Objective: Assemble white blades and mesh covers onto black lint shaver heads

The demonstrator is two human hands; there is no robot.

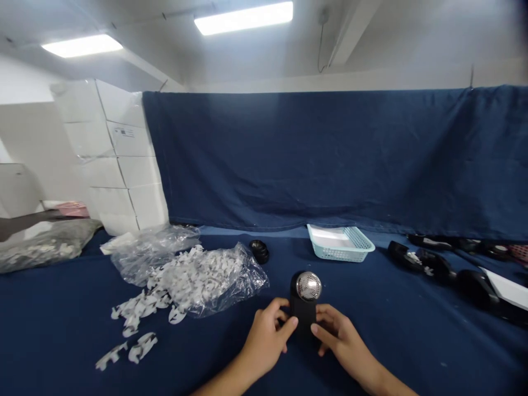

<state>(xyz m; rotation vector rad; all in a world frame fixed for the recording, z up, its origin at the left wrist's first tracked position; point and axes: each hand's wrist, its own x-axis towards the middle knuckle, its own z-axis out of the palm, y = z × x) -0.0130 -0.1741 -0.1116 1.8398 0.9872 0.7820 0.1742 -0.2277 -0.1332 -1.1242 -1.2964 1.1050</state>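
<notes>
Passage rightward — leftward obstacle, plastic bag (246, 281)

A table (445, 352) spread with dark blue cloth carries everything here. Left of the middle lies a clear bag (252, 280), open and full of small white pieces, with more loose pieces (142, 308) spilled in front and two (142, 347) set nearer the front. A crumpled bag (142, 263) lies behind, another bag (45, 247) at far left. Black rings (259, 251) sit just beyond the full bag, a pale blue basket (342, 254) farther right, and black parts (476, 289) spread along the right side
</notes>
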